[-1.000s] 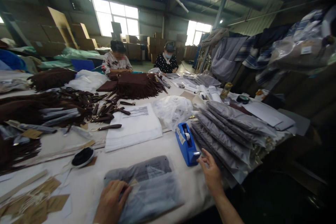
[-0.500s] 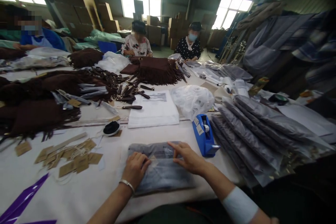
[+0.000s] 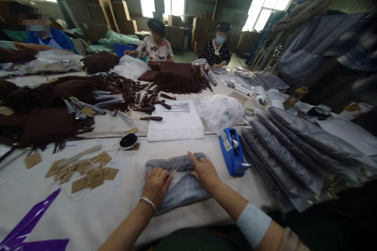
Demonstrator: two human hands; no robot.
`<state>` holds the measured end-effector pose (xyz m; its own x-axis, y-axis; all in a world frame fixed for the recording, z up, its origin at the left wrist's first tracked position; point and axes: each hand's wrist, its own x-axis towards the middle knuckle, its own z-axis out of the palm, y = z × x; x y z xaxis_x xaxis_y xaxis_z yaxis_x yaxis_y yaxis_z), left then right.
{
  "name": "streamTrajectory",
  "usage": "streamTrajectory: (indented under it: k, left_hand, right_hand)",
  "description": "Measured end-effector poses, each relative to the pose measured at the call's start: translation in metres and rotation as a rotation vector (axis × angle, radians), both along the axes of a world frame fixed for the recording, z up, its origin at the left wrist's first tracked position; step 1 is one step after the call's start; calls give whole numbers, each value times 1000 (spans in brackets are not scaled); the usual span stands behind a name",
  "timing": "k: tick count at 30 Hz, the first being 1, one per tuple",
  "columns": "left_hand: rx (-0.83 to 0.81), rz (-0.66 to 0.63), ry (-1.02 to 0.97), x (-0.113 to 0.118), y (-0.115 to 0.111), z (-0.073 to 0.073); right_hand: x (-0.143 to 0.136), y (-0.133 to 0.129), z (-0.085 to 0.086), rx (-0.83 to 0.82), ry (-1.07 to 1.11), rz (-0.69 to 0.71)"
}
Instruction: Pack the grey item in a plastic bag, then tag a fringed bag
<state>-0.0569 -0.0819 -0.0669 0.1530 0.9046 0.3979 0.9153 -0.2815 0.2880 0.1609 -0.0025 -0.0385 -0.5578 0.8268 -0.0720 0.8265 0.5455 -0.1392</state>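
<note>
A clear plastic bag (image 3: 184, 194) with folded grey cloth inside lies flat on the table in front of me. My left hand (image 3: 157, 184) rests on its left half, fingers bent and closed on the plastic near the upper edge. On the upper right part of the same bag is my right hand (image 3: 204, 172), its index finger stretched out and the others partly curled. What lies under the fingers is hidden. To the right of the bag stands a blue tape dispenser (image 3: 231, 151). Several brown paper tags (image 3: 96, 176) with strings lie to the left.
Filled grey bags (image 3: 291, 153) are stacked at the right. A small dish of black material (image 3: 129, 140), white sheets (image 3: 176, 123) and crumpled plastic (image 3: 219, 111) sit ahead. Brown fringed bags (image 3: 44, 125) cover the left, purple film (image 3: 35, 219) the near corner. Several people work across the table.
My right index finger has straightened and points farther up over the bag. The bag's right side has been drawn in and looks more creased. My view has shifted slightly.
</note>
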Motion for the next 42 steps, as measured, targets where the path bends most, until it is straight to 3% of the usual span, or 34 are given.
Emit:
streamTrajectory:
  k: [11, 15, 19, 24, 29, 31, 34, 37, 42]
  left_hand:
    - [50, 69, 57, 3, 2, 0]
    - [63, 55, 55, 1, 3, -1]
    - [54, 48, 18, -1, 4, -5]
    - [16, 14, -70, -5, 5, -9]
    - [-76, -122, -122, -32, 2, 3]
    - [-83, -149, -141, -51, -2, 10]
    - [-71, -81, -184, -79, -10, 17]
    - [-151, -11, -293, -92, -19, 18]
    - [-299, 140, -550, -85, -21, 15]
  right_hand:
    - [-30, 32, 11, -24, -96, -112]
    - [-19, 62, 11, -29, -46, -203]
    - [0, 77, 3, -13, 101, -164]
    - [12, 63, -17, -53, 297, -71]
    - [27, 36, -33, -80, 459, -164]
    - [37, 29, -32, -90, 523, -196]
    - [41, 24, -20, -82, 601, -208]
    - [21, 22, 1, -161, 646, -133]
    - [-55, 18, 26, -469, 543, 132]
